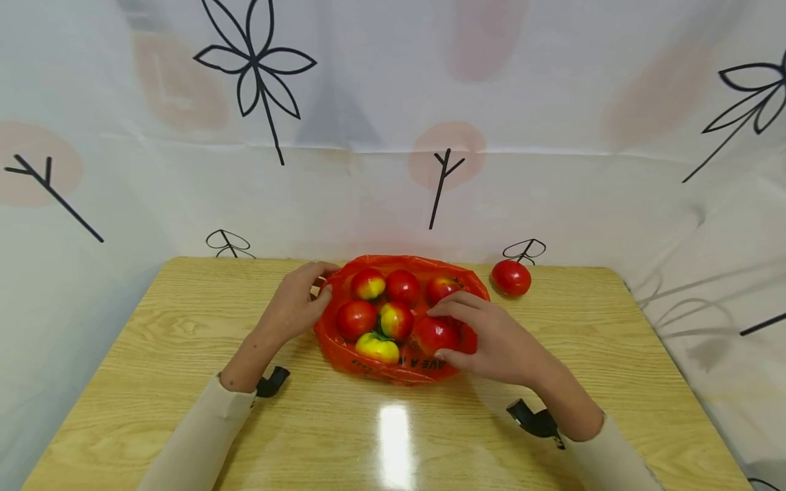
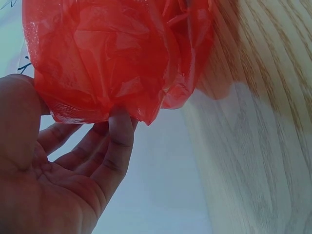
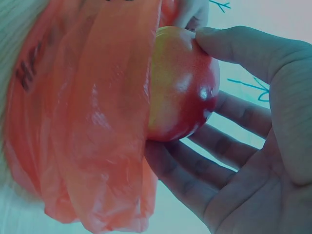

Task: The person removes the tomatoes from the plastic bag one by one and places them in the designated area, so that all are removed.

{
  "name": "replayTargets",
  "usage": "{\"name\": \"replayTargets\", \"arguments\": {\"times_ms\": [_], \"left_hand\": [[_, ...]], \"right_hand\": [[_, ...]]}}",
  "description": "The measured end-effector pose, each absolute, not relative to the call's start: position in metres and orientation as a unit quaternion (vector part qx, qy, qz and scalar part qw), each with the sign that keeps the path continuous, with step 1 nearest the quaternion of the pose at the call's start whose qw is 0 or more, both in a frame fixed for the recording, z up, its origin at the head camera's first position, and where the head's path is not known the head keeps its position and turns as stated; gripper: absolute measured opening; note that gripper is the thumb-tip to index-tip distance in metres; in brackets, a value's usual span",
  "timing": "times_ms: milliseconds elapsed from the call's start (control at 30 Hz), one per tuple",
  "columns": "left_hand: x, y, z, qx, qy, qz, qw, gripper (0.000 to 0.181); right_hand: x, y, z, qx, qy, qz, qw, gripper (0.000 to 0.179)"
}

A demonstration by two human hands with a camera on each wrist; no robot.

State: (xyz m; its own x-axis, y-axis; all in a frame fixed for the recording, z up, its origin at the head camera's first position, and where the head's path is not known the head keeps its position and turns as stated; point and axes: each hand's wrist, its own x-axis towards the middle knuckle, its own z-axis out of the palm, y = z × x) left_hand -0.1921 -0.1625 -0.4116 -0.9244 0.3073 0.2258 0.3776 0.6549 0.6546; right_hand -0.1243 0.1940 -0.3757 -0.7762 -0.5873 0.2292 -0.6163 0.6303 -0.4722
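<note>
A red plastic bag [image 1: 368, 368] lies spread wide on the table, with several glossy red and yellow tomatoes inside. One yellow tomato [image 1: 377, 349] near the front shows green sepals. My left hand [image 1: 299, 300] holds the bag's left rim; in the left wrist view its fingertips touch the crumpled film. At the bag's right side, my right hand [image 1: 491, 337] grips a red tomato [image 1: 436, 335] between thumb and fingers. The right wrist view shows this tomato [image 3: 185, 87] with a yellow flank, partly hidden behind the bag's edge.
A lone red tomato [image 1: 512, 278] sits on the wooden table [image 1: 184, 327] to the right of the bag, near the back edge. Behind the table hangs a white cloth [image 1: 368, 198] printed with leaves. Black straps circle both wrists.
</note>
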Motion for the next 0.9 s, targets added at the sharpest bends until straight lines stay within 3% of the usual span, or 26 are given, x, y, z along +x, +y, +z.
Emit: {"name": "replayTargets", "arguments": {"times_ms": [900], "left_hand": [[-0.194,-0.162,-0.414,-0.195,-0.909,-0.364,0.054,0.034]], "right_hand": [[-0.129,0.218,-0.360,0.330,-0.898,0.279,0.081,0.052]]}}
